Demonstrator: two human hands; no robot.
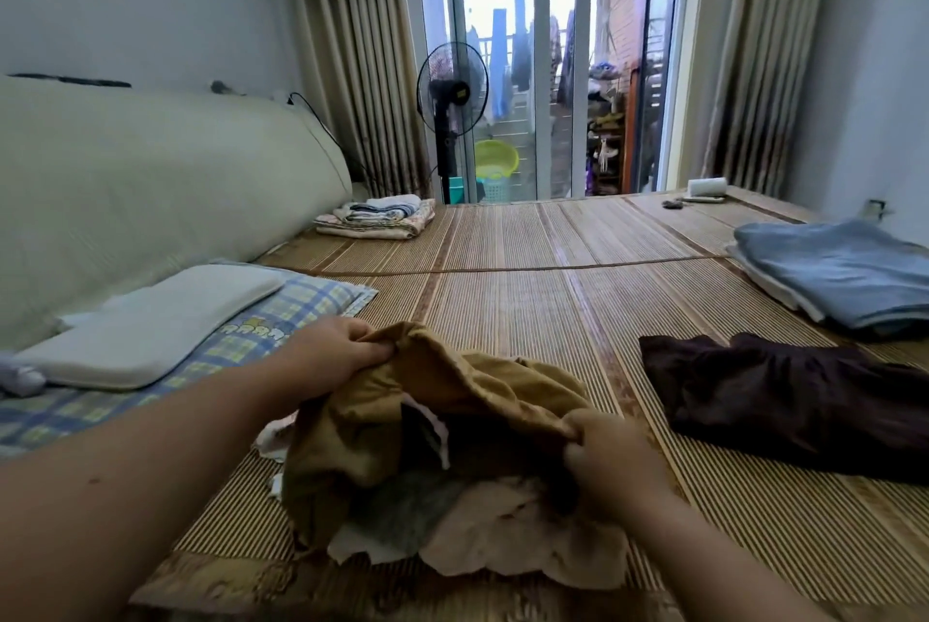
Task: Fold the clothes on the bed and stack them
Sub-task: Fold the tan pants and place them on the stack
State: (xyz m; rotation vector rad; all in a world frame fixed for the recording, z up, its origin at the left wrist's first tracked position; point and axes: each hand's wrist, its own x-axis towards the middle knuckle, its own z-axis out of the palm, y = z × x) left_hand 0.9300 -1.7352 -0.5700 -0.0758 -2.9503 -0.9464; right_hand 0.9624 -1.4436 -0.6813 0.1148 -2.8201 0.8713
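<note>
1. The left hand [334,355] pinches the far-left edge of a mustard-brown garment [452,385], thumb and fingers curled round the cloth; the right hand [611,458] grips the near-right edge in a closed fist; the edge runs raised between them.
2. The garment hangs over a small heap at the near centre of the bamboo mat [528,300]; a beige cloth [523,526] and a grey cloth [402,506] lie beneath it; how many pieces the heap holds is hard to tell.
3. To the right, apart from the heap, a dark brown garment [784,400] lies loosely spread; farther right sits a folded blue stack [844,274] over a white layer.
4. At the far left, beside the padded headboard [151,189], rests a pale folded stack [377,219]; at the near left a white pillow [151,320] lies on a checked pillow [301,315].
5. Beyond the bed's far edge a standing fan [451,88] stands before glass doors.
</note>
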